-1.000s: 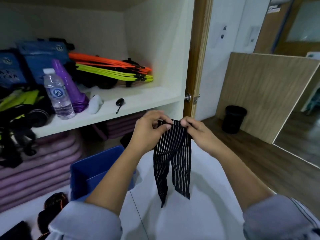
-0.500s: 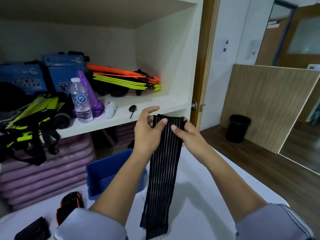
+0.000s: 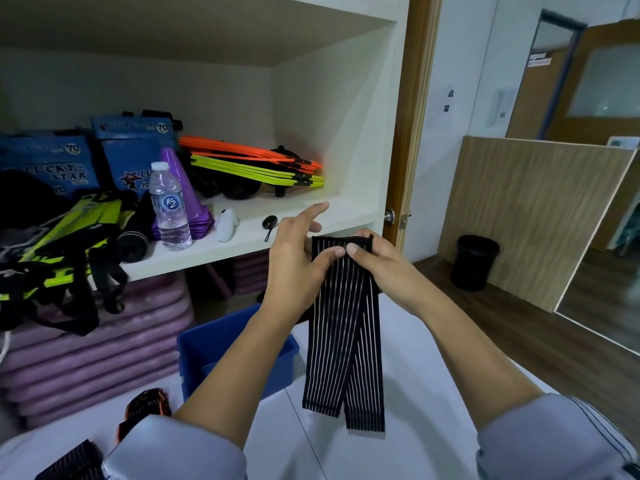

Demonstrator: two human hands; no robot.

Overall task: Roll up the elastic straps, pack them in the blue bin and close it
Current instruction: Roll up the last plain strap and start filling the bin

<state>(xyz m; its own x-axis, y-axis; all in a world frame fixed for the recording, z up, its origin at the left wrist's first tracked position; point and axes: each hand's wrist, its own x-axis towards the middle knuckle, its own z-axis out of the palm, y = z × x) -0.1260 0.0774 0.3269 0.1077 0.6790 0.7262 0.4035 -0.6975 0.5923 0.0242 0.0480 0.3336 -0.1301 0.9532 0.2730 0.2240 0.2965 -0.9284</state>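
Observation:
A black elastic strap (image 3: 344, 341) with thin white stripes hangs folded in two layers above the white table (image 3: 415, 393). My left hand (image 3: 294, 265) pinches its top edge with the thumb, the index finger pointing up. My right hand (image 3: 384, 265) grips the same top edge from the right. The open blue bin (image 3: 207, 344) stands on the table behind my left forearm. A rolled black and orange strap (image 3: 145, 407) and another black strap (image 3: 69, 460) lie at the lower left.
An open cupboard shelf (image 3: 242, 237) holds a water bottle (image 3: 169, 209), purple cones (image 3: 183, 192), orange and yellow hurdles (image 3: 256, 168) and blue bags. Purple mats (image 3: 86, 348) are stacked below. A black waste bin (image 3: 474, 261) stands on the wooden floor at the right.
The strap, first bunched between my hands, was spread flat and now hangs doubled with two ends side by side. Both hands rose slightly, and my left index finger lifted off.

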